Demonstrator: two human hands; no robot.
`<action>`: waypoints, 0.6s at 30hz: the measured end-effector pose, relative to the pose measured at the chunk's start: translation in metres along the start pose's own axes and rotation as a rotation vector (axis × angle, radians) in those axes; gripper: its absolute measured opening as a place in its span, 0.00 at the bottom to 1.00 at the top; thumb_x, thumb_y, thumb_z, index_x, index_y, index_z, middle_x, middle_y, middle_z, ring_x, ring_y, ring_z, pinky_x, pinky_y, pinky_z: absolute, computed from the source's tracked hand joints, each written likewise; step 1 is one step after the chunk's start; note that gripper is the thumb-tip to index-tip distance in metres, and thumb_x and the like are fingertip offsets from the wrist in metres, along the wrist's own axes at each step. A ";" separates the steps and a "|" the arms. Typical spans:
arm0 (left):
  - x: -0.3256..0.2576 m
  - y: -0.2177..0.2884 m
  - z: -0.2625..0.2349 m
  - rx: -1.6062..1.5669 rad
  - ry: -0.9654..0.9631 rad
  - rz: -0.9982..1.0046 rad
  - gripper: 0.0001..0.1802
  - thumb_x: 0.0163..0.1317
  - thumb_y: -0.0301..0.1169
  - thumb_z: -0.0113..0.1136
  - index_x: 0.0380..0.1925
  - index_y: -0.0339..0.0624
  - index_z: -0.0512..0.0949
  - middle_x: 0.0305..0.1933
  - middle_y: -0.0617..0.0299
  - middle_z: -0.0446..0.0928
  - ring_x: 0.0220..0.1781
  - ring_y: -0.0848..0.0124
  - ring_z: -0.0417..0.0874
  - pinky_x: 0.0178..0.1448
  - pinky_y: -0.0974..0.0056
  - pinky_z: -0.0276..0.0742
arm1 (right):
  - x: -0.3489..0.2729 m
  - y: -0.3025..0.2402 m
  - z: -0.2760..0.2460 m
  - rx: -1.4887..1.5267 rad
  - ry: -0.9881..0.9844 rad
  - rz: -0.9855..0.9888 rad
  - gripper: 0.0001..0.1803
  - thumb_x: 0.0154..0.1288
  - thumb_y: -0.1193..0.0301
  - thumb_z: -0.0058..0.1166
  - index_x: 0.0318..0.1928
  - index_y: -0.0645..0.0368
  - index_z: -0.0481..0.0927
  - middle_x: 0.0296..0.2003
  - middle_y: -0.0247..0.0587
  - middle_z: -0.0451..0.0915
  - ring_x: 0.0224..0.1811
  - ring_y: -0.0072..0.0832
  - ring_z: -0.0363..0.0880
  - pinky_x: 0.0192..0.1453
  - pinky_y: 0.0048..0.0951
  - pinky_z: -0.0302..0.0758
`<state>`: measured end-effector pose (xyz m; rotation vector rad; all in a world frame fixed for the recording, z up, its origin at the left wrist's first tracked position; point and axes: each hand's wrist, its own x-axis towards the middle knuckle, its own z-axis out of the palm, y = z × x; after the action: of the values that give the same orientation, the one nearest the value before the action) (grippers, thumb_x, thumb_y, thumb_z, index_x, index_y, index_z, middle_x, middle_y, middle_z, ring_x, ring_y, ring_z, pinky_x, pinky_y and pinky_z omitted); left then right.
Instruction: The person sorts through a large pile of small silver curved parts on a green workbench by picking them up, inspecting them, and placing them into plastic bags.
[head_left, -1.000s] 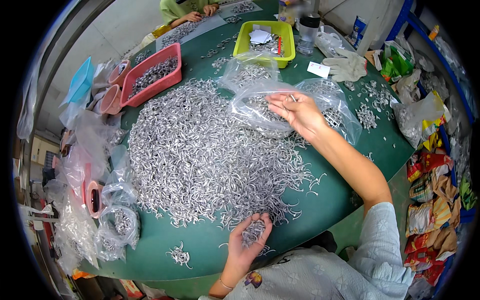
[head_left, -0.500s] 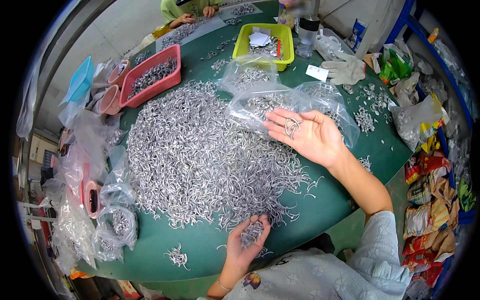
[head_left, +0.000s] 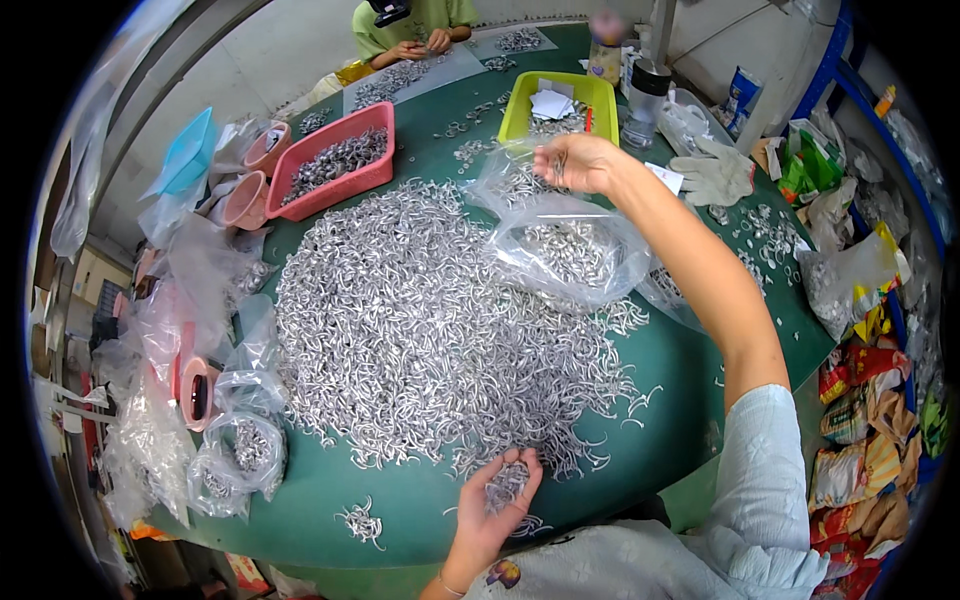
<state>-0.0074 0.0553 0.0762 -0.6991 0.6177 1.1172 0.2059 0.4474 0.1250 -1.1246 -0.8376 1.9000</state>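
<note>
A broad heap of small curved silver metal pieces (head_left: 410, 320) covers the middle of the table. At its near edge, my left hand (head_left: 479, 528) is cupped around a clump of small metal pieces (head_left: 507, 488), palm up. My right hand (head_left: 590, 164) reaches over the farther clear plastic bag (head_left: 498, 185), fingers curled on a few curved metal pieces (head_left: 558, 168). Another open clear bag (head_left: 615, 270), holding similar metal pieces, lies just nearer than that hand. A third bag (head_left: 665, 290) sits partly hidden beneath my right forearm.
A pink basket (head_left: 335, 190) and a yellow-green basket (head_left: 513, 115) hold metal parts. Left are plastic bags (head_left: 240, 455) and a small pile (head_left: 360, 523). Right are a jar (head_left: 648, 100), a glove (head_left: 715, 170) and loose rings (head_left: 770, 232). Across the table, a person's hands (head_left: 425, 45) handle small pieces.
My right hand has moved away from me, from over the nearer bags to the farther bag, and its opened palm has turned over and curled. My left hand stays cupped. The whole view has shifted slightly.
</note>
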 end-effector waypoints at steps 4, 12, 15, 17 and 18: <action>0.006 0.005 -0.001 0.034 0.006 0.031 0.05 0.63 0.20 0.54 0.36 0.26 0.75 0.48 0.42 0.75 0.53 0.53 0.78 0.61 0.51 0.77 | 0.014 0.005 0.013 -0.205 0.244 -0.098 0.16 0.66 0.72 0.51 0.52 0.68 0.73 0.50 0.55 0.77 0.55 0.44 0.75 0.62 0.46 0.68; 0.008 0.014 -0.007 -0.035 -0.021 0.014 0.06 0.61 0.20 0.55 0.36 0.26 0.76 0.47 0.42 0.75 0.51 0.54 0.77 0.60 0.52 0.78 | -0.115 0.038 0.049 -1.243 0.126 -1.026 0.10 0.65 0.71 0.54 0.41 0.66 0.77 0.39 0.54 0.79 0.46 0.49 0.78 0.53 0.44 0.74; 0.011 0.016 -0.007 0.006 -0.061 -0.027 0.07 0.64 0.23 0.55 0.38 0.29 0.76 0.48 0.43 0.76 0.53 0.55 0.78 0.61 0.52 0.77 | -0.161 0.088 0.059 -1.477 0.072 -0.914 0.13 0.64 0.69 0.56 0.40 0.67 0.74 0.36 0.52 0.79 0.46 0.48 0.76 0.49 0.43 0.74; 0.012 0.018 -0.005 -0.003 -0.092 -0.064 0.07 0.64 0.23 0.55 0.37 0.29 0.77 0.48 0.43 0.77 0.52 0.55 0.78 0.61 0.52 0.77 | -0.150 0.118 0.048 -1.536 0.121 -0.946 0.12 0.61 0.71 0.57 0.39 0.68 0.74 0.38 0.51 0.79 0.46 0.47 0.76 0.48 0.42 0.74; 0.012 0.019 -0.004 -0.011 -0.108 -0.075 0.07 0.64 0.23 0.55 0.37 0.28 0.77 0.47 0.43 0.77 0.52 0.55 0.78 0.61 0.53 0.77 | -0.144 0.128 0.047 -1.561 0.138 -0.966 0.11 0.59 0.72 0.58 0.39 0.68 0.74 0.39 0.51 0.79 0.46 0.46 0.76 0.48 0.41 0.74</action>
<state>-0.0220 0.0644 0.0605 -0.6616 0.4899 1.0826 0.1749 0.2536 0.0968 -1.1647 -2.3314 0.1187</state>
